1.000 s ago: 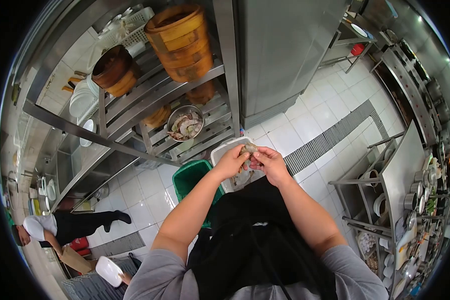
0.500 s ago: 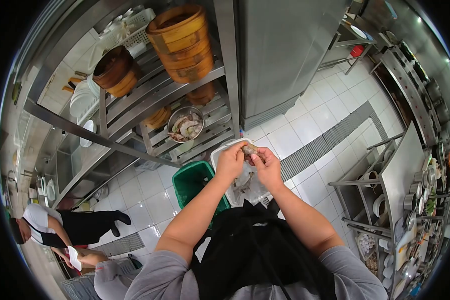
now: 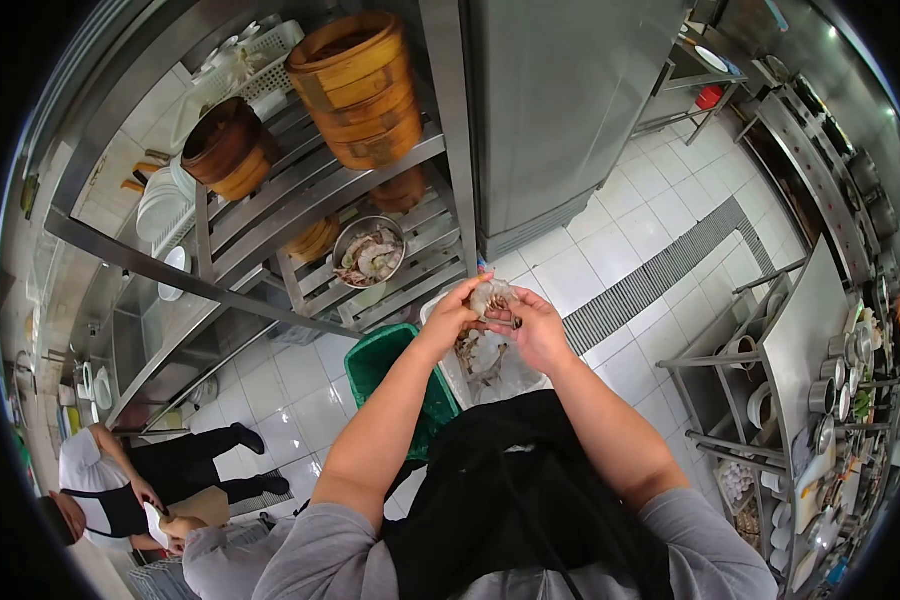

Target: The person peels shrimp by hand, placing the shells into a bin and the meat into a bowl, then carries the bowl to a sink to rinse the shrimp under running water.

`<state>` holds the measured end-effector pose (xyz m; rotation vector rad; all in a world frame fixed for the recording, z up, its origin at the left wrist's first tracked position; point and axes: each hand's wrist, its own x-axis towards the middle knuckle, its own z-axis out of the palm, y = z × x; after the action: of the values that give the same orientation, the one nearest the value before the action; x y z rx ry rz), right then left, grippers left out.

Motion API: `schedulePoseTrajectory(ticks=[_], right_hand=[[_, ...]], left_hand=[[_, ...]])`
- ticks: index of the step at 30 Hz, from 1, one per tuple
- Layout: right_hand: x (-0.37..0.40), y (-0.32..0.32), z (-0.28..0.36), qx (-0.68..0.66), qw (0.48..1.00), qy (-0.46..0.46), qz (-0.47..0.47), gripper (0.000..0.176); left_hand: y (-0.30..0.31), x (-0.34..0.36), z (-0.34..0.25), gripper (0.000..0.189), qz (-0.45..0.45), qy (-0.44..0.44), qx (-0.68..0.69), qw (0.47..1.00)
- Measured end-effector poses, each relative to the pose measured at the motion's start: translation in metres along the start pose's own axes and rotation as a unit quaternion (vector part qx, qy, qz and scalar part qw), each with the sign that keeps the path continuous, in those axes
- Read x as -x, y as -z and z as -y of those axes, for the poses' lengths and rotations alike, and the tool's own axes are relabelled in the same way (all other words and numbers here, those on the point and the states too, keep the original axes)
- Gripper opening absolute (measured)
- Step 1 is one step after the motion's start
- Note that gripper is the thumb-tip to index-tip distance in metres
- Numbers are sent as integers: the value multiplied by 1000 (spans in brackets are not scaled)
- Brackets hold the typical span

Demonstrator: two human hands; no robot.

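Note:
A greyish raw shrimp [image 3: 492, 297] with its legs showing is pinched between my two hands. My left hand [image 3: 450, 320] grips it from one side, fingers closed. On the other side my right hand [image 3: 540, 332] has its thumb and fingers closed on the same shrimp. Below them a white tub [image 3: 456, 385] holds more shrimp and what looks like ice or clear plastic. Beside the tub, under my left forearm, stands a green bin [image 3: 370, 360]. A metal bowl [image 3: 398, 262] of shrimp rests on the lower slatted shelf.
Bamboo steamers [image 3: 355, 90] stand on the metal rack [image 3: 240, 250] ahead to the left. A tall steel cabinet [image 3: 560, 110] is in front. To the right is a steel work table [image 3: 805, 320] with pans. Two other people are at lower left, around a white item [image 3: 157, 525].
The shrimp has been turned in my hands, so its legs now show, and my right hand has shifted around it. At lower left, a person has stepped closer to the other.

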<state>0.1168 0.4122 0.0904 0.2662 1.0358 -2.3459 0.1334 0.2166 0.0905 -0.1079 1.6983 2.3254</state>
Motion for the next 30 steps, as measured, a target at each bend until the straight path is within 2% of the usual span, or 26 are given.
schedulePoseTrajectory(ticks=[1, 2, 3, 4, 5, 6, 8, 10, 11, 13, 16, 17, 19, 20, 21, 22, 23, 25, 26, 27, 28, 29, 30], right_hand=[[1, 0, 0, 0, 1000, -1, 0, 19], [4, 0, 0, 85, 996, 15, 20, 19], [5, 0, 0, 170, 984, 29, 41, 18], [6, -1, -1, 170, 984, 26, 43, 18], [7, -3, -1, 239, 970, 25, 40, 17], [7, -3, 0, 308, 950, 25, 37, 17], [6, -2, 4, 325, 945, -1, 27, 18], [7, -2, 2, 341, 940, -29, 17, 19], [6, -2, -1, 321, 946, -43, 13, 18], [9, -7, -3, 301, 952, -55, 10, 18], [14, -9, -8, 258, 965, -45, -10, 18], [12, -6, -11, 248, 968, -29, -24, 17], [8, 1, -18, 236, 971, -14, -37, 16], [6, 6, -20, 226, 973, -13, -38, 15], [3, 10, -23, 217, 975, -11, -38, 15], [0, 11, -26, 217, 975, -12, -35, 15], [-3, 12, -28, 206, 978, 1, -38, 15], [-6, 12, -30, 198, 979, 12, -38, 16], [-6, 13, -32, 311, 945, 100, -27, 16], [-7, 13, -32, 417, 889, 187, -15, 17], [-3, 7, -23, 418, 889, 187, -12, 17], [4, 3, -12, 589, 748, 305, 13, 19], [8, 0, -5, 722, 560, 404, 37, 21]], left_hand=[[3, 1, -2, 37, 23, 24, 61, 998], [5, 1, 3, 37, 22, 24, 62, 998], [6, 0, 7, 34, 12, -64, -88, 994], [8, 0, 10, 31, 0, -149, -237, 960], [12, 1, 12, 31, -2, -149, -237, 960], [12, 2, 7, 29, -5, -116, -268, 956], [11, 1, 3, 27, -6, -84, -299, 951], [12, 3, 4, 33, -40, -117, -480, 869], [12, 3, 5, 33, -42, -117, -480, 868], [13, 1, 14, 38, -54, 52, -548, 833], [26, 12, 47, 39, -90, 18, -582, 808], [36, 9, 61, 39, -90, 18, -582, 808], [46, 6, 71, 37, -74, -37, -493, 866], [49, 5, 77, 37, -76, -35, -494, 865], [38, 5, 66, 32, -48, -40, -345, 936], [30, 4, 58, 27, -20, -46, -187, 981], [26, 2, 53, 27, -24, -47, -187, 981], [19, 1, 43, 25, 35, 15, -208, 977], [17, 1, 37, 25, 31, 14, -208, 978], [13, 3, 25, 24, 11, 21, -270, 963], [11, 4, 18, 23, -9, 28, -332, 943], [11, 3, 18, 23, -11, 28, -332, 943], [11, 2, 17, 22, -6, 28, -343, 939]])
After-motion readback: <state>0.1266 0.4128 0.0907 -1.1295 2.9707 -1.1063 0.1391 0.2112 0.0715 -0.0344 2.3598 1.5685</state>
